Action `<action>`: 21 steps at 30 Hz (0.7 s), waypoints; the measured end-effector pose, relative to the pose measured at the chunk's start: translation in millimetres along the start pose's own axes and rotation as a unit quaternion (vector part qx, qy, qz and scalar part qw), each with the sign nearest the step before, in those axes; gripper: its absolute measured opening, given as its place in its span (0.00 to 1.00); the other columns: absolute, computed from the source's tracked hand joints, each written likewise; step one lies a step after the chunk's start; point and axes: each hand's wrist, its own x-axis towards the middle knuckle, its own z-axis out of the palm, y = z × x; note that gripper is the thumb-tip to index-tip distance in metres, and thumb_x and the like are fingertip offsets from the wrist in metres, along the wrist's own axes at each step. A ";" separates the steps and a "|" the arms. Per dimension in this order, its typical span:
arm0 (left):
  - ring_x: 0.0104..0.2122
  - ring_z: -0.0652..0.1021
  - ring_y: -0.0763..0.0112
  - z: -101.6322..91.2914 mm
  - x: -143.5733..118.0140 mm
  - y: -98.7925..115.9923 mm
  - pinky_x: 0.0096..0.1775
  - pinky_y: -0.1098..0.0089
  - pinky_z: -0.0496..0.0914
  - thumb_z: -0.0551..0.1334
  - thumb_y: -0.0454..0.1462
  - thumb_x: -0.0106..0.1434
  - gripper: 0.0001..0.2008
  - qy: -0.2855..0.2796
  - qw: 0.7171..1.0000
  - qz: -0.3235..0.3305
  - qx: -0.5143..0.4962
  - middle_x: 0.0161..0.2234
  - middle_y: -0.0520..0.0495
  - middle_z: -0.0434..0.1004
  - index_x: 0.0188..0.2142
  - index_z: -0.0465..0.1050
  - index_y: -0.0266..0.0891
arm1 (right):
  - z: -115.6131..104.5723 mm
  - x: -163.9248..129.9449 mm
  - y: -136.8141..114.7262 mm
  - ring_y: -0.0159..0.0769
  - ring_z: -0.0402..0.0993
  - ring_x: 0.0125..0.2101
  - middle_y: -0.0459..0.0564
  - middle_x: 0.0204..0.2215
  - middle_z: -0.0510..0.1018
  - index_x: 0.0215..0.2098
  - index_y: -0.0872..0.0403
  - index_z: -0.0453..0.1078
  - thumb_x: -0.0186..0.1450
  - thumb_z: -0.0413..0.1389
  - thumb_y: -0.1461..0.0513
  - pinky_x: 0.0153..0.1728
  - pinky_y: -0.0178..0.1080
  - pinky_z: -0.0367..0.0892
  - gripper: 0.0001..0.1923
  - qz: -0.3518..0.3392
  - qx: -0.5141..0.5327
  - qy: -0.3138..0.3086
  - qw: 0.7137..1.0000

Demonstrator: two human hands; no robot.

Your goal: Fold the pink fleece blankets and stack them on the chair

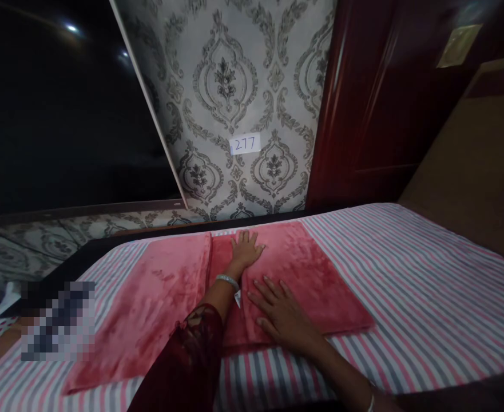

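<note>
A folded pink fleece cloth (312, 274) lies on the striped bed sheet (427, 286). A second pink piece (149, 309) lies to its left, touching it along a seam. My left hand (246, 247) is stretched forward, flat and fingers spread, on the far part of the cloth near the bed's far edge. My right hand (280, 312) rests flat, palm down, on the near part of the folded cloth. Neither hand grips anything. A silver bangle sits on my left wrist, and a dark red lace sleeve covers that arm.
A patterned grey wall (234, 86) with a small white label reading 277 (245, 143) rises behind the bed. A dark red wooden door (376, 97) stands at the right. A blurred patch (58, 320) lies at the bed's left edge. Dark window at left.
</note>
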 end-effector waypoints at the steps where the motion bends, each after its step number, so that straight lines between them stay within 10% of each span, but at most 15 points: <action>1: 0.71 0.45 0.50 3.9 -0.3 -0.2 0.65 0.38 0.44 0.45 0.55 0.70 0.35 0.011 1.000 0.002 0.006 0.73 0.38 0.43 0.71 0.49 0.43 | 1.5 -0.1 0.6 0.46 0.36 0.71 0.44 0.72 0.45 0.71 0.40 0.51 0.72 0.48 0.53 0.68 0.60 0.35 0.30 0.000 0.000 0.000 1.000; 14: 0.72 0.42 0.53 -16.6 -6.3 0.8 0.66 0.40 0.41 0.44 0.57 0.68 0.38 -0.090 0.994 0.002 -0.067 0.73 0.40 0.39 0.71 0.46 0.43 | 22.2 -2.2 10.8 0.47 0.43 0.70 0.46 0.71 0.52 0.70 0.41 0.54 0.73 0.46 0.54 0.66 0.60 0.46 0.28 -0.021 -0.079 0.047 0.996; 21: 0.71 0.48 0.61 -42.3 -55.8 -12.0 0.68 0.54 0.45 0.48 0.55 0.68 0.38 -0.091 0.993 0.033 -0.071 0.73 0.44 0.43 0.71 0.44 0.42 | 29.1 -0.1 15.8 0.49 0.46 0.70 0.48 0.71 0.53 0.70 0.42 0.54 0.73 0.44 0.53 0.64 0.62 0.49 0.28 -0.024 -0.101 0.050 0.993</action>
